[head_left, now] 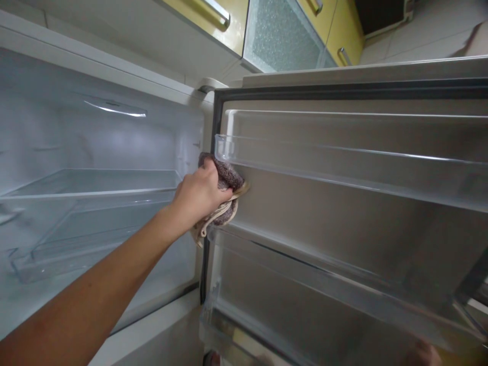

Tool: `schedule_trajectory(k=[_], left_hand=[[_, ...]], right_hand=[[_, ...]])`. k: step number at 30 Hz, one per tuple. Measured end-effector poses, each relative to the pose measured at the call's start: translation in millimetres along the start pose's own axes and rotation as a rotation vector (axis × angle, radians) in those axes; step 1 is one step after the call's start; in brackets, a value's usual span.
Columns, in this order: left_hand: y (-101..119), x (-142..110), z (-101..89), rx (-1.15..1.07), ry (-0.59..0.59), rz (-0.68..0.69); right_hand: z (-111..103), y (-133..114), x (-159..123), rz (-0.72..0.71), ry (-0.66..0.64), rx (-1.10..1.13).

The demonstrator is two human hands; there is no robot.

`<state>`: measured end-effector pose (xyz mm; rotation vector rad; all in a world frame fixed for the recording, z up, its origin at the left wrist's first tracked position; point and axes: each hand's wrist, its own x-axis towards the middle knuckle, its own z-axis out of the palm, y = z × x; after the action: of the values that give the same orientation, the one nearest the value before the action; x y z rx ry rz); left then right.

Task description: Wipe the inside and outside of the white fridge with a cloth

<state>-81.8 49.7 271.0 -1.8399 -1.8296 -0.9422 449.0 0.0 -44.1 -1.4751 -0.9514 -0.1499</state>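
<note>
My left hand (pixel 200 192) reaches in from the lower left and is closed on a bunched grey-brown cloth (pixel 227 179) with a beige edge. It presses the cloth against the inner wall of the open fridge door (pixel 328 218), by the hinge side, between the upper clear door bin (pixel 343 162) and the lower clear door bin (pixel 305 284). A blurred skin-coloured shape (pixel 423 352) at the bottom right, behind the lower bin, may be my right hand; its fingers do not show.
The fridge cavity (pixel 95 152) stands open on the left, with a glass shelf (pixel 91 185) and a clear drawer (pixel 76 244) under it. Yellow wall cupboards (pixel 343 30) and a frosted glass door (pixel 282 35) hang overhead.
</note>
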Motion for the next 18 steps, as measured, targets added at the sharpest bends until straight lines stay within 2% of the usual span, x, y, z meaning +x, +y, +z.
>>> schedule_trajectory(k=[3,6,8,10,13,15,18], left_hand=[[-22,2,1.6,-0.165,-0.217,0.049],[-45,1,2.7,-0.543,-0.542,0.051],[-57,-3,-1.7,-0.720,-0.674,0.025],[-63,-9,-10.5,-0.737,-0.639,0.075],[-53,-24,-23.8,-0.614,-0.406,0.276],[-34,-37,-27.1,-0.478,-0.272,0.410],[3,-55,-22.9,-0.190,-0.239,0.562]], right_hand=[[-3,4,4,0.037,-0.024,0.009],[-3,8,2,0.053,-0.081,0.036],[-3,6,1,0.042,-0.092,0.046],[-2,2,0,0.019,-0.092,0.053],[-1,-8,1,0.008,-0.082,0.073],[-1,-13,1,0.005,-0.067,0.084],[0,-18,-1,-0.010,-0.047,0.091]])
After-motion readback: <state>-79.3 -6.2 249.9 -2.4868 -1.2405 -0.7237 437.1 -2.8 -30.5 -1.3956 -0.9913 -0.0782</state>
